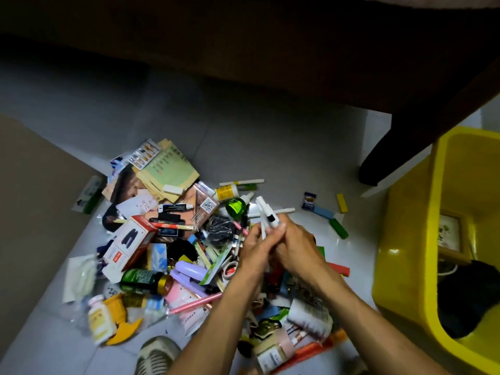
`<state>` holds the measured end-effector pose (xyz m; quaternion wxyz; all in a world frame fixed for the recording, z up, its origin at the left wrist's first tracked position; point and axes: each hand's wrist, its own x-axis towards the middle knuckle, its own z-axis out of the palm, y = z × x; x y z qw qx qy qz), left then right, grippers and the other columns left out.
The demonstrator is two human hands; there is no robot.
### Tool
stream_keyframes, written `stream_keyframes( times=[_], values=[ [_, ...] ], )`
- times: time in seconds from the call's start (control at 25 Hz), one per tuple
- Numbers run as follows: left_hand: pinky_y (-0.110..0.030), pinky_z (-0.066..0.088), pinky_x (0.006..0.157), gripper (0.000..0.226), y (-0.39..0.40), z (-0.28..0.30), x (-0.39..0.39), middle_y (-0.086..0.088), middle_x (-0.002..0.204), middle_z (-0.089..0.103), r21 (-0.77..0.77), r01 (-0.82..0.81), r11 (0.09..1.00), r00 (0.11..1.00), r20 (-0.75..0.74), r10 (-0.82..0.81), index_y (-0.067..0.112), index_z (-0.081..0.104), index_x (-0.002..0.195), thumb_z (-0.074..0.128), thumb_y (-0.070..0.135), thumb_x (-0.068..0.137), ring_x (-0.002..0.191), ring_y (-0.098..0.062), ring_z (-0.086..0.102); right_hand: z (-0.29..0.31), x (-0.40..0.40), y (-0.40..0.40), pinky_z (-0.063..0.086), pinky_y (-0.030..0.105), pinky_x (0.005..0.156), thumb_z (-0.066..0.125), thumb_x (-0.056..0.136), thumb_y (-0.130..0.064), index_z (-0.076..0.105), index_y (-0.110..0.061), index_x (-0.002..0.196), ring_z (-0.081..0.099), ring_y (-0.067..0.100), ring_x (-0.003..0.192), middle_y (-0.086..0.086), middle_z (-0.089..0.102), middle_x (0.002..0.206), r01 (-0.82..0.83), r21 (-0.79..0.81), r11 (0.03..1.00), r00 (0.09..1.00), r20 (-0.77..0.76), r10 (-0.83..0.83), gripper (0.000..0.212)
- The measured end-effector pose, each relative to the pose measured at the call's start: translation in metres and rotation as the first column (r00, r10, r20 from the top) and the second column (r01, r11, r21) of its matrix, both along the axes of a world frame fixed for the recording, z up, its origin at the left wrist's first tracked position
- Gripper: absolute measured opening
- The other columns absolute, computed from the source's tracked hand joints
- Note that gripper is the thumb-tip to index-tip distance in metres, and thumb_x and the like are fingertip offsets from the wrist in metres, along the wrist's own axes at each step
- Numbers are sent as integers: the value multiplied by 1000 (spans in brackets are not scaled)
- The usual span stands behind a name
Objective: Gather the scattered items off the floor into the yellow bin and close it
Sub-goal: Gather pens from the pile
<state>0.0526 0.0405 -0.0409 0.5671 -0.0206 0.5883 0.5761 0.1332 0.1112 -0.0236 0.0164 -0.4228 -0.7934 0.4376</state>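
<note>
Mid-gather: I have both hands bunching white pens (266, 213) above the pile (173, 253).

My left hand (255, 247) and right hand (293, 246) are pressed together, fingers curled round the pens just left of the bin (405, 266). Most items remain on the floor (270, 147), so I judge gathering is barely begun. Next I would carry the bundle right, over the bin's rim, and let go. The bin runs off the frame's right edge; I see no lid, and its dark contents are hard to make out.
</note>
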Motion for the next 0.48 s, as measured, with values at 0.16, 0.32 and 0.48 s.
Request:
stream_keyframes(
  times=[0.16, 0.32, 0.48],
  values=[
    [-30, 55, 60, 33, 3, -9, -17, -15, 89, 74, -171, -327, 930, 943, 6, 332, 4, 63, 110, 69, 28, 87, 75, -26, 73, 5, -14, -16, 48, 21, 86, 61, 90, -24, 54, -27, 130, 59, 3, 106, -15, 61, 119, -150, -220, 964, 985, -113, 128, 41],
    [-28, 53, 50, 16, -7, -18, -34, -6, 62, 68, -160, -374, 913, 927, -26, 375, 3, 59, 102, 57, 18, 97, 53, -19, 67, -21, -8, -4, 54, 28, 80, 60, 93, -19, 69, -24, 105, 67, 10, 89, -7, 72, 99, 355, -252, 900, 910, -126, -394, 16],
    [-25, 49, 45, 18, -23, -25, -44, -2, 64, 68, -280, -284, 917, 958, -117, 261, 9, 60, 102, 69, 13, 87, 49, -13, 65, -58, -4, 2, 45, 34, 76, 55, 91, -21, 58, -15, 103, 58, 28, 96, 6, 60, 108, -79, 170, 982, 939, 344, 16, 14]
  ],
)
